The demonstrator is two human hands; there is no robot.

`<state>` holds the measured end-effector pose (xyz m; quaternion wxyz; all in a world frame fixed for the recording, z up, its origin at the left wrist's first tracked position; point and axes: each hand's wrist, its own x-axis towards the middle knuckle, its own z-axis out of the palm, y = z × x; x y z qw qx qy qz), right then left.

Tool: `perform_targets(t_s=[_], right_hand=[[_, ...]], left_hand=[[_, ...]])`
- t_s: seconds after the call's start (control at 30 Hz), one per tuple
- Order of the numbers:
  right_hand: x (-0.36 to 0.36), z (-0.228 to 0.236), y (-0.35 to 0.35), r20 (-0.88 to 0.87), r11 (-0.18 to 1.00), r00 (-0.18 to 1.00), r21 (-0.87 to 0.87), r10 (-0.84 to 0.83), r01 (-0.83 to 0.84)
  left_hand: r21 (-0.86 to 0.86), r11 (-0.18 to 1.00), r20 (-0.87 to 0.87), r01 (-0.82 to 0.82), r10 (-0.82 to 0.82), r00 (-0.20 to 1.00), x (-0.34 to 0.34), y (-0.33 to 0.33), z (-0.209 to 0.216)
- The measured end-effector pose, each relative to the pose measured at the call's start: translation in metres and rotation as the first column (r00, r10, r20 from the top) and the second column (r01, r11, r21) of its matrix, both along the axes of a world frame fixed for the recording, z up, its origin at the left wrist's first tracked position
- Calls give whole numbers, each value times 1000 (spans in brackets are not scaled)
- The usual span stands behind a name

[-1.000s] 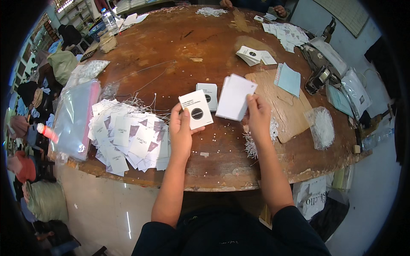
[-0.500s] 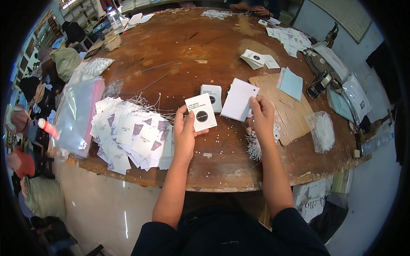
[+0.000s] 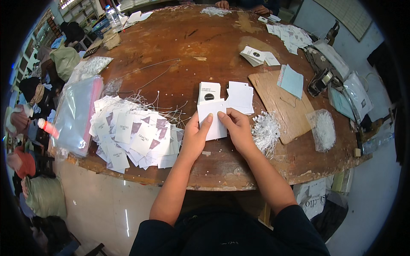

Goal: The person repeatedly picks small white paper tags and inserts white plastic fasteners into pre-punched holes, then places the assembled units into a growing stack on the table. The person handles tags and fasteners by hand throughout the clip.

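Between my two hands is a white card [image 3: 217,130], its blank face up and a small hole near its top edge. My left hand [image 3: 194,137] pinches its left side with the thumb on top, and my right hand [image 3: 240,131] grips the upper right side the same way. Whether a second card lies beneath it cannot be seen. Just beyond, partly covered, sits a stack of printed cards [image 3: 209,88] with a black circle. To its right rests a stack of blank white cards [image 3: 240,94]. A bundle of white strings [image 3: 265,131] lies right of my right hand.
Strung hang tags [image 3: 143,138] are heaped on the left, beside clear plastic bags [image 3: 79,121]. A wooden board [image 3: 279,106] with a light-blue booklet [image 3: 292,81] lies on the right, near a bag of strings [image 3: 321,130]. Another person's hands [image 3: 259,10] show at the far edge.
My hands have come together. The printed card from my left hand and the white card from my right have met, and one blank face now shows. My right hand has left the blank stack.
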<state>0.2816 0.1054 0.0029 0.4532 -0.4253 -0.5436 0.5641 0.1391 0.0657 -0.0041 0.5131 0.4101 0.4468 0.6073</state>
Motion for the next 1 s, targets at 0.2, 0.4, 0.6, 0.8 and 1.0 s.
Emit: perform_targets(t_s=[0.2, 0.4, 0.6, 0.8, 1.0], right_hand=[[0, -2, 1, -216, 999, 976, -37, 15, -23], [2, 8, -4, -174, 992, 983, -96, 61, -79], [2, 6, -4, -48, 991, 990, -15, 130, -131], [1, 0, -2, -76, 993, 990, 24, 115, -114], [2, 2, -1, -110, 996, 990, 16, 91, -90]], left_hand=[[54, 994, -35, -93, 95, 995, -1, 1, 1], [28, 993, -10, -118, 118, 993, -1, 0, 0], [29, 991, -50, -130, 131, 990, -2, -1, -1], [40, 992, -53, -117, 119, 991, -2, -1, -2], [36, 996, -2, -76, 76, 997, -2, -1, -2]])
